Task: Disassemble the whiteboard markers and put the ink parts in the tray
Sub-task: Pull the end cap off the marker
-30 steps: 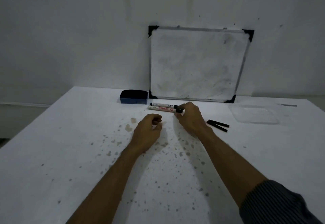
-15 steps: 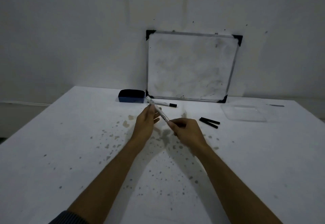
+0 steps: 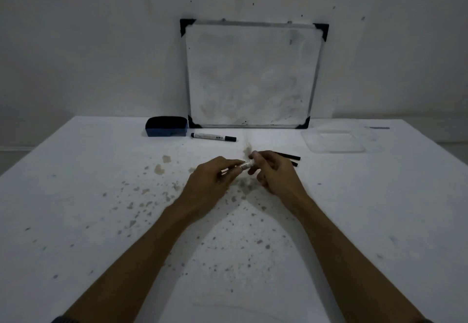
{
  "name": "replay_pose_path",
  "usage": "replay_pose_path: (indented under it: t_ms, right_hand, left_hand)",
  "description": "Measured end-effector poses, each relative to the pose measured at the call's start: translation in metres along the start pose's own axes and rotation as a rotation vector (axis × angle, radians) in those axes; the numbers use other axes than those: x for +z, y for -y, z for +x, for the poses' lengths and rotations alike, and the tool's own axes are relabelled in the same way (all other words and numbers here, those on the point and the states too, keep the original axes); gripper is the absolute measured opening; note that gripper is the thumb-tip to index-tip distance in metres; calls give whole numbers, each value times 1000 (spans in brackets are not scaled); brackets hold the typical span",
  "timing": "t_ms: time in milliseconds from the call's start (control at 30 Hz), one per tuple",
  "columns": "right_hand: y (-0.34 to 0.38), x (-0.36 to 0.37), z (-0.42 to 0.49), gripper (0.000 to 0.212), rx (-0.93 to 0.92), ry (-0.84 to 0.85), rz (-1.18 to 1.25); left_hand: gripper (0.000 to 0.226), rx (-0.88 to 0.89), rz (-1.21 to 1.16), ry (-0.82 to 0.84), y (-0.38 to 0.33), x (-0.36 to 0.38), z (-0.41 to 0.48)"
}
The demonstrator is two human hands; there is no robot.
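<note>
A white whiteboard marker is held level between both hands over the middle of the table. My left hand grips its left end and my right hand grips its right end; only a short white stretch shows between the fingers. A second marker with black ends lies on the table in front of the whiteboard. Two thin black ink parts lie just behind my right hand, partly hidden by it. The clear plastic tray rests at the back right with nothing visible inside.
A small whiteboard leans on the wall at the back. A blue eraser sits left of it. The white table is speckled with stains; its left edge runs diagonally at the far left.
My right hand lifted one marker from beside the eraser and brought it toward me. My left hand closed on its other end, and the marker turned from slanted to level.
</note>
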State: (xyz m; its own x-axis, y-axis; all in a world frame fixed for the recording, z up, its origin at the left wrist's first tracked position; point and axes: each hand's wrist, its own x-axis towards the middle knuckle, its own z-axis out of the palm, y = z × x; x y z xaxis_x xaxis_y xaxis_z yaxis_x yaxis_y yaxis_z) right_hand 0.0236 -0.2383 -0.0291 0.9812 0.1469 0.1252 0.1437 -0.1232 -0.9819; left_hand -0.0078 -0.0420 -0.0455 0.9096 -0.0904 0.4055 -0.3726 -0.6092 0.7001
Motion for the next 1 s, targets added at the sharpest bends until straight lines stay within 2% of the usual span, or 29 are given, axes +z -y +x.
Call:
replay_pose_path:
  t_ms: [100,267,367,467,600,667,767,867,1000]
  right_hand:
    - [-6,-2,3,25,-54,21,-76]
    - [-9,1,6,30,-38,-1,-84]
    - [-12,0,10,32,4,9,-61]
    - [-15,-3,11,32,-12,30,-97]
    - [-11,-4,5,25,-129,79,-167]
    - [-11,-3,2,25,-130,108,-182]
    - [-7,-1,1,42,-79,77,-239]
    - [-7,5,2,59,-94,-53,-366]
    - [-8,21,3,66,-62,-150,-613]
  left_hand:
    - [32,167,282,-73,9,3,4]
    - [31,269,364,-171,14,9,6]
    - [36,260,397,-181,13,10,7]
    - [37,174,254,-96,8,12,7]
    - [33,-118,-85,106,2,-3,13]
    - [33,-146,-132,173,1,-11,10]
    - [38,22,114,68,0,-10,5]
    - [49,236,380,21,-3,3,5]
    - [51,301,405,8,-4,9,4]
